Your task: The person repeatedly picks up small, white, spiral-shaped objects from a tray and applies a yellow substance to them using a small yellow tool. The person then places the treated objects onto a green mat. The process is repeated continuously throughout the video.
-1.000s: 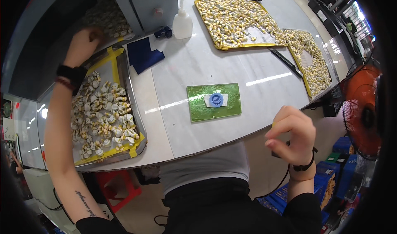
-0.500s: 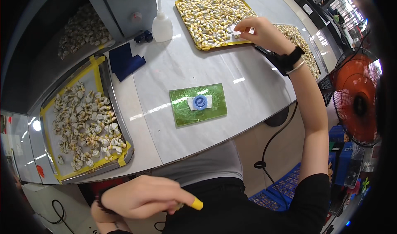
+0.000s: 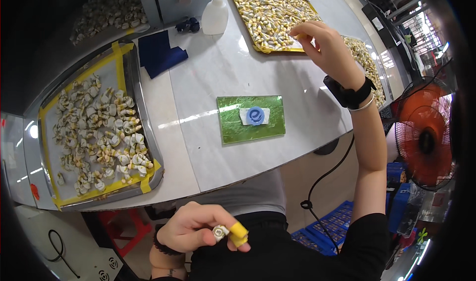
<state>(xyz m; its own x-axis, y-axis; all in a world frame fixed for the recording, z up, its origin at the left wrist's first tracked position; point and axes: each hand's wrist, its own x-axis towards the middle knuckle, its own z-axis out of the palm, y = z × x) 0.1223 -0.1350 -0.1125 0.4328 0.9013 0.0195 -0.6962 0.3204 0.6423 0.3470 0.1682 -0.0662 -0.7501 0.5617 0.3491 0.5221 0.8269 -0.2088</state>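
Note:
Low in front of my body, my left hand [image 3: 196, 225] is closed in a pinch on a small white figurine piece [image 3: 219, 233] with a rolled-looking end. Yellow tape or finger covers [image 3: 239, 230] wrap two of its fingertips. My right hand [image 3: 329, 50], wearing a black watch, hovers at the near right corner of a tray [image 3: 255, 50] full of small white-and-yellow pieces [image 3: 275, 18]. Its thumb and forefinger are curled toward each other; whatever is between them is too small to make out.
Midway on the table lies a green slab [image 3: 233, 132] with a blue round mould-like piece [image 3: 255, 116] on white. At left, a taped metal tray [image 3: 148, 157] holds several pieces. A dark blue cloth [image 3: 161, 58], squeeze bottle [image 3: 215, 15] and orange fan [image 3: 426, 132] stand around.
My right hand has drawn slightly back from the pieces in the tray. My left hand has moved right and turned, bringing the held piece into view. The whole view has shifted.

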